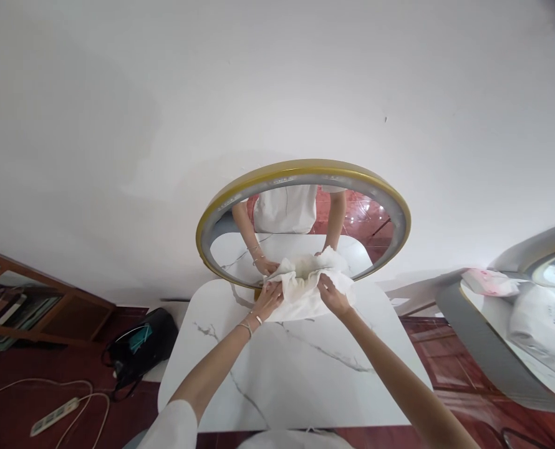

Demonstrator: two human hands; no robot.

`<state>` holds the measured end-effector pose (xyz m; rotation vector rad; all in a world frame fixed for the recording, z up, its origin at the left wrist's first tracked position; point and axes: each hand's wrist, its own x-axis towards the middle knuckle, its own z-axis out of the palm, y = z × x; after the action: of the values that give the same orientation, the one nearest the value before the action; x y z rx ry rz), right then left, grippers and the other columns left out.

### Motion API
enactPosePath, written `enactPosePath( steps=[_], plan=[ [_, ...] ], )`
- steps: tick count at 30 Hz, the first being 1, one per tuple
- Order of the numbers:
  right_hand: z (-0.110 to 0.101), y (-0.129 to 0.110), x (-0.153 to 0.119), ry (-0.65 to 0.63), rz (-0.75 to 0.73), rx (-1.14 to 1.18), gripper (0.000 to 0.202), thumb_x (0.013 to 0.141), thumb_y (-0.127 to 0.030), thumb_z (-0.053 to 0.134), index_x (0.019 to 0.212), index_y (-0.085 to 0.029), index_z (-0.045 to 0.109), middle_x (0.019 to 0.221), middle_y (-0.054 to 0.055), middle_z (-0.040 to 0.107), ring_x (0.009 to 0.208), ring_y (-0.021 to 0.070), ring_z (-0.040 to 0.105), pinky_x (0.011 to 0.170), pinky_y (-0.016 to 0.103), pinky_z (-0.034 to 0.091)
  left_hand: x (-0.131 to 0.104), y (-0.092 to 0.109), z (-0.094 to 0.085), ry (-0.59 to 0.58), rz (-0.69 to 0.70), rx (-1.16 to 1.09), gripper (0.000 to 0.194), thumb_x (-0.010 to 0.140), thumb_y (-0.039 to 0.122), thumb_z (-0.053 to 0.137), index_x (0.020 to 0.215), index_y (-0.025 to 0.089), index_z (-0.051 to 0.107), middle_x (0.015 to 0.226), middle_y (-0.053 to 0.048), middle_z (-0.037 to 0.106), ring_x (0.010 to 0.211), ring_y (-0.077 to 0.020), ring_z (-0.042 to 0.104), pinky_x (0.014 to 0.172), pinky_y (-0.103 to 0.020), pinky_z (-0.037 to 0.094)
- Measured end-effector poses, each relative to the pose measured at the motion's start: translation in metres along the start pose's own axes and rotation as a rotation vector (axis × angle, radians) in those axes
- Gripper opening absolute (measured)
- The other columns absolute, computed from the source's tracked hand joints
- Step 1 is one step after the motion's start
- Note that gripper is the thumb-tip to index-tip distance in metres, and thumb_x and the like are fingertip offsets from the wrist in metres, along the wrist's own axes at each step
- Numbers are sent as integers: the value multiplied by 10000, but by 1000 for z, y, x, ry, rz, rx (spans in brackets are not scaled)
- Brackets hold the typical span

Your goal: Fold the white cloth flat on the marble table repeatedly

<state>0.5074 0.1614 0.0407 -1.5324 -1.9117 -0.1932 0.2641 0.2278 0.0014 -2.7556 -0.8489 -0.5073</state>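
A crumpled white cloth (300, 300) lies bunched on the white marble-patterned table (287, 380), close to the base of the round mirror. My left hand (268, 300), with bracelets at the wrist, grips the cloth's left side, fingers curled over its edge. On the right side, my right hand (332, 297) pinches a fold of the same cloth. Between the two hands the cloth's middle sags open in loose folds. My right fingertips are partly hidden in the fabric.
The gold-rimmed mirror (305, 167) stands at the table's back against the wall, reflecting my arms and the cloth. A black bag (144, 343) and a power strip (54, 416) are on the floor at left. Plastic packages (544, 321) sit on another table at right.
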Motion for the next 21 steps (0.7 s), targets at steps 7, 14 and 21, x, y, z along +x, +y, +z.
enactPosePath(
  steps=[7,14,21],
  plan=[
    [-49,-13,63,228,-234,-153,395,810,-36,386,993,-229,678,987,71,665,986,182,617,894,324,506,16,-9,-41,204,-263,50,345,771,45,471,1044,146,656,1015,-181,635,997,-323,553,875,-561,392],
    [-118,-74,164,630,-427,-372,365,795,-56,440,1034,-248,638,1096,60,590,1130,214,519,951,366,443,67,-37,-119,685,-532,15,331,751,67,461,1023,142,635,1190,-196,501,1193,-369,414,959,-594,306],
    [-133,-119,215,734,-509,-371,326,840,-29,380,999,-200,607,1179,68,588,1181,180,488,943,331,427,78,-63,-178,881,-564,-16,410,702,80,505,1098,118,603,1301,-193,358,1307,-372,275,1035,-537,278]
  ],
)
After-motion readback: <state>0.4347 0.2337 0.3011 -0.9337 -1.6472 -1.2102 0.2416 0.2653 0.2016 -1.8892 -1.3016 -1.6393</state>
